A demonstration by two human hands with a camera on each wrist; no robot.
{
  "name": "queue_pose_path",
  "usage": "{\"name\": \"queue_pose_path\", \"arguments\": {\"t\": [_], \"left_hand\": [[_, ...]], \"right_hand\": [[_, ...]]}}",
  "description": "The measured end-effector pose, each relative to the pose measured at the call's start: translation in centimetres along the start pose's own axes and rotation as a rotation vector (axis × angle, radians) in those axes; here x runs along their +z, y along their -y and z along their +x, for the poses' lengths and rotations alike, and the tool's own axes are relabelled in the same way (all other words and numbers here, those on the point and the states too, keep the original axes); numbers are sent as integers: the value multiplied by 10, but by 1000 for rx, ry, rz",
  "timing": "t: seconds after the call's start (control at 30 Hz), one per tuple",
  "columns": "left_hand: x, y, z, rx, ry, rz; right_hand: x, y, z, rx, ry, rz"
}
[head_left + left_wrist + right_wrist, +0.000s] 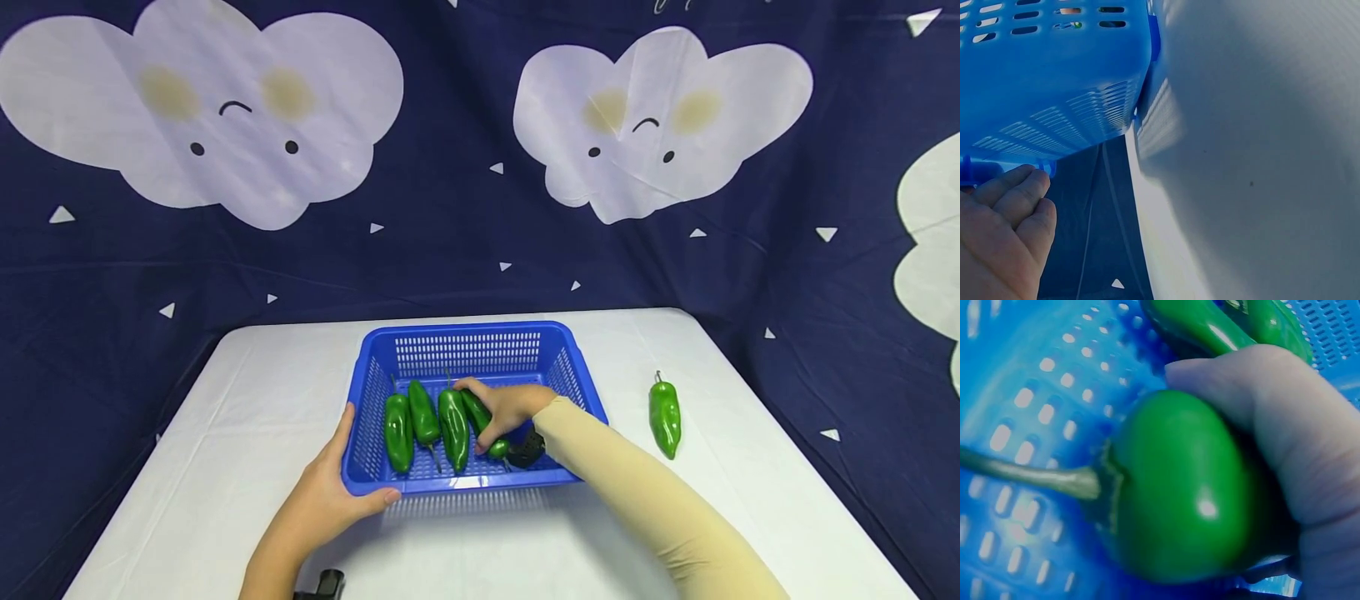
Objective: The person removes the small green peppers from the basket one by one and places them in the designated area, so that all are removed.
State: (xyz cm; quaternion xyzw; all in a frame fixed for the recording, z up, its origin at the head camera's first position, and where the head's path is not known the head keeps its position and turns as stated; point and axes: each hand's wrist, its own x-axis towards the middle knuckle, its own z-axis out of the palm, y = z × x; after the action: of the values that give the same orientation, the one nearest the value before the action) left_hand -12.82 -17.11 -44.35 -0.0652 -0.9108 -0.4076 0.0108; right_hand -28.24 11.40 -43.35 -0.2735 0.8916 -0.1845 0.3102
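Observation:
A blue plastic basket [465, 482] with slotted walls stands on the white table. My left hand [322, 483] holds its near left corner, thumb over the front rim and fingers along the left side. Inside the basket, several glossy green peppers lie roughly side by side, among them a pepper [398, 433] at the left and another pepper [453, 429] near the middle. My right hand [510, 407] reaches in from the right and grips a green pepper [1179, 487] beside them. Its stem end faces the right wrist camera; the hand covers part of its body.
One more green pepper [664, 417] lies on the white tabletop [720, 500], right of the basket. A dark blue curtain [450, 250] with cloud prints hangs behind the table. A black device [328, 585] shows by the left wrist.

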Motion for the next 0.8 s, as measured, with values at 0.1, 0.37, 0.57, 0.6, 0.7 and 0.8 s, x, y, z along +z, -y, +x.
{"name": "queue_pose_path", "arguments": {"t": [0.1, 0.37, 0.57, 0.6, 0.7, 0.8], "left_hand": [[0, 0, 0, 4, 0, -3], [0, -1, 0, 7, -4, 1], [2, 1, 1, 18, -4, 2], [2, 1, 1, 20, -5, 4], [2, 1, 1, 14, -4, 12], [1, 1, 1, 2, -2, 22]], "right_hand": [[1, 0, 1, -14, 3, 9], [4, 0, 3, -19, 3, -15], [3, 0, 2, 47, -16, -23], [3, 0, 1, 63, -22, -30], [2, 1, 1, 97, -40, -56], [2, 1, 1, 119, -60, -79]]}}
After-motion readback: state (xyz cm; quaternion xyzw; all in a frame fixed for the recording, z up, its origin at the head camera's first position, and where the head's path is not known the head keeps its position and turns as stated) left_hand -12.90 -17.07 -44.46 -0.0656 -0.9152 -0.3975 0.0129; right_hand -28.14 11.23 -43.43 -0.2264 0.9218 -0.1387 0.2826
